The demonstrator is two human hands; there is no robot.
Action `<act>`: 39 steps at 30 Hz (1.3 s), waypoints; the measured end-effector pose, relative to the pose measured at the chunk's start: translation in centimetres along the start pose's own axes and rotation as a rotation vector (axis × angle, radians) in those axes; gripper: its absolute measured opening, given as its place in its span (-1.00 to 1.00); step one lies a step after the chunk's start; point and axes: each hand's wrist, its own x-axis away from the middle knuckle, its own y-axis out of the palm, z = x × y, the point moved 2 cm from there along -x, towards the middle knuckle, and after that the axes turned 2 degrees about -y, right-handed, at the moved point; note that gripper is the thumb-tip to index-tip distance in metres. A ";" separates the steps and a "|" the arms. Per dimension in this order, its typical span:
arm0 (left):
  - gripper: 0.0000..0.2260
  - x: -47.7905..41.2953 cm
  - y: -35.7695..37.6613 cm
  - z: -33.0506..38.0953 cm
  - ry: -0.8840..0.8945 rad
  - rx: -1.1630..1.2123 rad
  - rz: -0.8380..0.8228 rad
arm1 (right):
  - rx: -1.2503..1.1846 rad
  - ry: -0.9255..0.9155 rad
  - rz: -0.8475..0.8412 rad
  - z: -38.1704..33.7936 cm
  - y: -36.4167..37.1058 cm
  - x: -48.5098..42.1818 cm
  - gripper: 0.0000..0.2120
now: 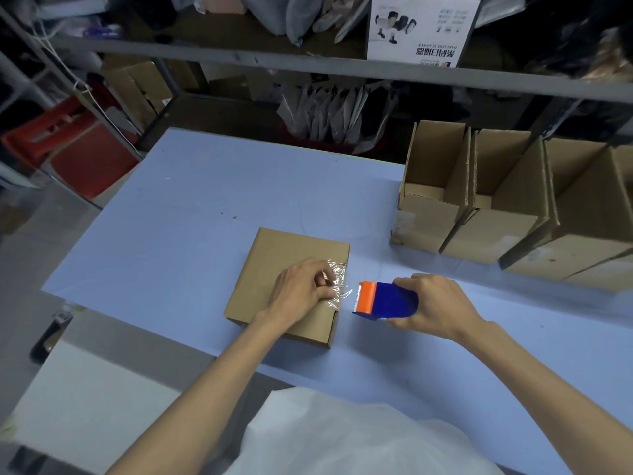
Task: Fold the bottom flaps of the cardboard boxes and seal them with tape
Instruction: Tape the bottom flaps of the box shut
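Under the curled fingers [323,293] of the left hand [301,286], which pinch and press it, clear tape [337,279] lies crumpled at the edge of the closed cardboard box [274,269] on the counter [205,200]. Just beyond those fingertips, the right hand [435,303] grips the tape dispenser [387,299], its blade facing the box. The wrinkles probably want rubbing flat, outward and down over the edge, while the box is held steady.

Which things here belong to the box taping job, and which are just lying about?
Job: cardboard box; clear tape on it, pinched by the left hand; tape dispenser in the right hand; open boxes at the right of the table.
Lying about: red plastic object, scanner package, plastic bags on the shelves.
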 end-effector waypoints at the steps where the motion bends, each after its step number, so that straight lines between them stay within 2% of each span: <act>1: -0.82 0.0 0.2 0.1 0.014 0.011 -0.033 | 0.037 -0.001 -0.020 -0.3 -0.1 -0.4 -0.55; 5: -0.82 0.0 0.8 0.0 0.004 0.024 -0.065 | 0.156 0.014 -0.089 -3.0 0.5 -2.2 -0.60; 12: -0.78 -0.3 0.8 0.5 0.003 -0.039 -0.107 | 0.412 -0.144 -0.149 -6.5 -1.6 -4.8 -0.54; 17: -0.74 0.0 1.3 1.4 0.036 -0.062 -0.102 | 0.500 -0.176 -0.103 -7.6 -1.5 -5.1 -0.68; 19: -0.72 -0.2 1.0 1.4 0.032 -0.071 -0.077 | 0.604 -0.212 -0.212 -7.1 -1.0 -4.6 -0.88; 20: -0.71 -0.2 1.0 1.1 0.021 -0.055 -0.079 | 0.608 -0.185 -0.259 -6.4 -0.3 -4.0 -0.86; 22: -0.70 -0.2 0.6 1.0 0.044 -0.050 -0.091 | 0.520 -0.118 -0.231 -4.6 0.4 -2.5 -0.80; 25: -0.77 0.2 0.7 0.5 0.201 -0.200 -0.081 | 0.455 0.003 -0.120 -2.5 -0.6 -1.4 -0.77; 27: -0.81 0.4 1.1 0.7 0.301 -0.357 -0.127 | 0.428 0.066 -0.076 -1.2 -0.3 -1.2 -0.61; 30: -0.75 -0.3 1.4 1.1 0.327 -0.513 -0.211 | 0.294 0.158 -0.035 -0.3 1.2 -0.7 -0.39; 33: -0.74 -0.6 1.9 1.8 0.289 -0.605 -0.279 | 0.227 0.240 0.080 -0.6 3.1 -0.7 -0.29; 36: -0.67 -0.6 1.8 1.8 0.259 -0.582 -0.309 | 0.169 0.307 0.146 -1.3 4.7 -1.4 -0.27; 39: -0.63 -0.9 0.9 1.7 0.169 -0.310 -0.183 | 0.109 0.363 0.174 -1.2 5.8 -2.3 -0.33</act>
